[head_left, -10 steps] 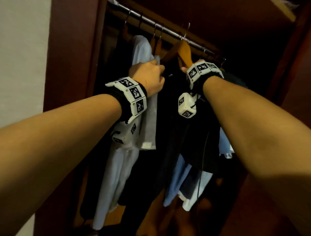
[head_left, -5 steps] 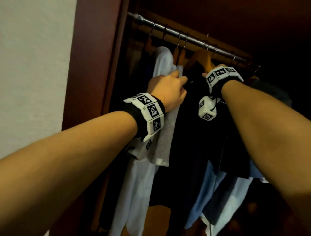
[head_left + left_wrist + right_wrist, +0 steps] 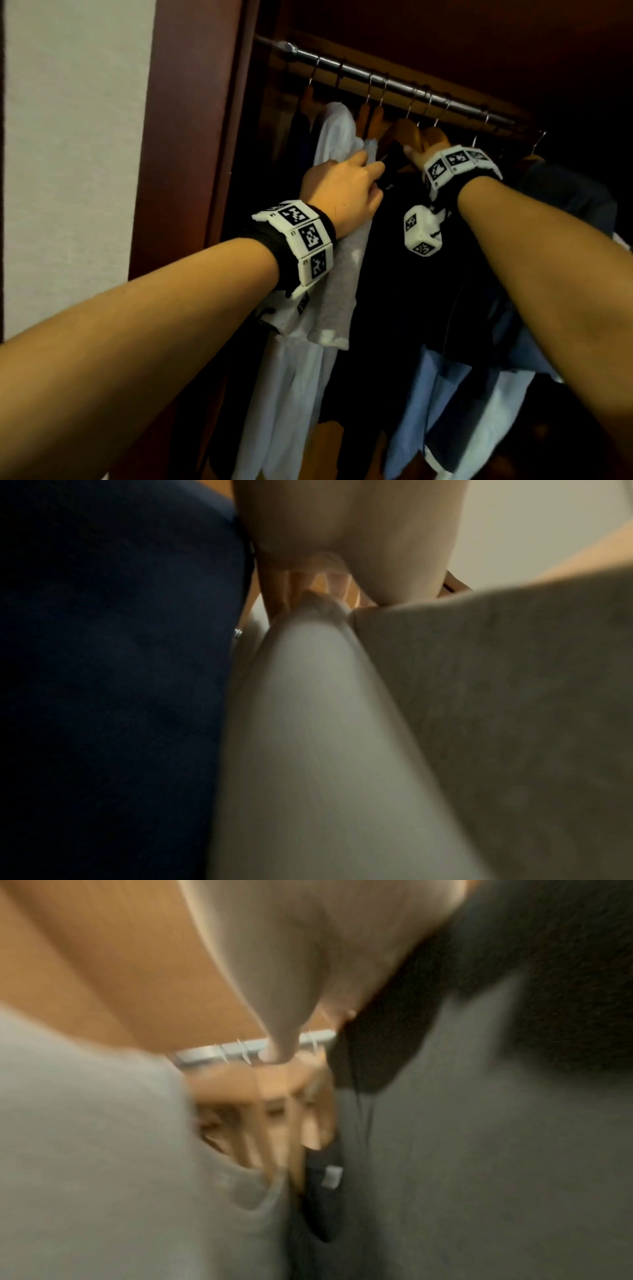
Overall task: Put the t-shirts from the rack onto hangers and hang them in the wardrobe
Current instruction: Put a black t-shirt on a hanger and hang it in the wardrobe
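Two arms: both reach forward into the open wardrobe (image 3: 191, 137), a dark red-brown frame beside a pale wall (image 3: 68, 154).
Rail: a metal rail (image 3: 376, 80) crosses the top of the wardrobe and carries a row of wooden hangers (image 3: 407, 133) on wire hooks.
Garments: a white t-shirt (image 3: 334, 137) hangs far left, a grey t-shirt (image 3: 337, 291) beside it, a black t-shirt (image 3: 404, 308) in the middle, blue and white cloth lower right.
Left hand: the left hand (image 3: 342, 195) has its fingers curled, gripping the grey t-shirt at the shoulder.
Right hand: the right hand (image 3: 416, 156) is up among the hangers, mostly hidden by its wristband (image 3: 455, 164); its grip cannot be told.
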Demonstrator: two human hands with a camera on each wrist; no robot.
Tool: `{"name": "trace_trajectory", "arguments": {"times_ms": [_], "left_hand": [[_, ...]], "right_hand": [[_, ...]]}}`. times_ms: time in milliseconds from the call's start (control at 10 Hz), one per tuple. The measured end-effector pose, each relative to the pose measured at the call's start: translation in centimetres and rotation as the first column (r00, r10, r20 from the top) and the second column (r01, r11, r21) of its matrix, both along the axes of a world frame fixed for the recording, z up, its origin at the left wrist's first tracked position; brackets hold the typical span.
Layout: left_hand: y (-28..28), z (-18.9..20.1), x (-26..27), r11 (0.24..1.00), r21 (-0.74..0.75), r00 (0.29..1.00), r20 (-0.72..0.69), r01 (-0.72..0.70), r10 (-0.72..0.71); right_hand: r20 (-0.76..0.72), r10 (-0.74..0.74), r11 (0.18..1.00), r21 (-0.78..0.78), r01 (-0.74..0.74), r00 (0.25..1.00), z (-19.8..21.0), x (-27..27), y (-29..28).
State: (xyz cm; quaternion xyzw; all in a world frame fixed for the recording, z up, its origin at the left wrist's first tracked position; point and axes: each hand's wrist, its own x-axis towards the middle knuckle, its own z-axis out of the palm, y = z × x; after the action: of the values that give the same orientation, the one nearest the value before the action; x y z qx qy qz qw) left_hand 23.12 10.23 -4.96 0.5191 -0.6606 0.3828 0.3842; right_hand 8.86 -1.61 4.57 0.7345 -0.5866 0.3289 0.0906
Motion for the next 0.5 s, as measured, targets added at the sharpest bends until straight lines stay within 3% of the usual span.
{"name": "trace_trajectory", "arguments": {"times_ms": [200,400,500], "left_hand": [[0.4,-0.2,-0.1,1.000,0.009,1.000,0.006,-0.019,0.019],[0.8,-0.2,-2.0,0.996,0.085,0.996,-0.085,0.028,-0.020],[1.0,0.2,-3.5,0.985,0.160,0.990,-0.118,-0.059,0.078]], "right_hand": [[-0.146,0.011,0.987,0.163,0.013,0.989,-0.3,-2.2,4.5],[0.032,0.140,0.977,0.158,-0.144,0.990,-3.9,-6.3,6.7],[0.150,0.228,0.961,0.122,-0.247,0.962,-5.3,-6.1,7.5]]}}
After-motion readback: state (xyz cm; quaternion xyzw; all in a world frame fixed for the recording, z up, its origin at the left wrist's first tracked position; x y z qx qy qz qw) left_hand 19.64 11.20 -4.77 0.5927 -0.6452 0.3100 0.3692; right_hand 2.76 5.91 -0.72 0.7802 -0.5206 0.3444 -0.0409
